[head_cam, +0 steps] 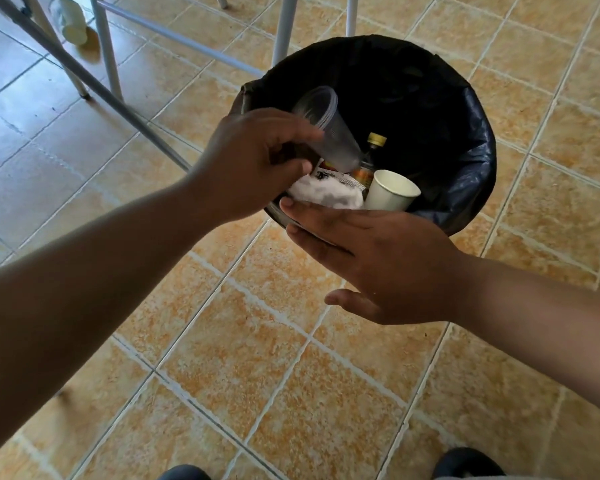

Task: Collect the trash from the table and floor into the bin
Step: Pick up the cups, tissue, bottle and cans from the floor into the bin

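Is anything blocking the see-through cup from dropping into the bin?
Nothing visible blocks it. The left hand holds the clear plastic cup over the open bin. Below it lie only trash: white crumpled paper, a paper cup and a bottle. The right hand is at the near rim, not under the cup.

The left hand (257, 161) hid part of the blurred clear cup (326, 133) and the wrapper (329, 174) beneath; the right hand (378, 258) covered the bin's (464, 161) near rim. Two shoes (468, 464) were cut off at the bottom edge
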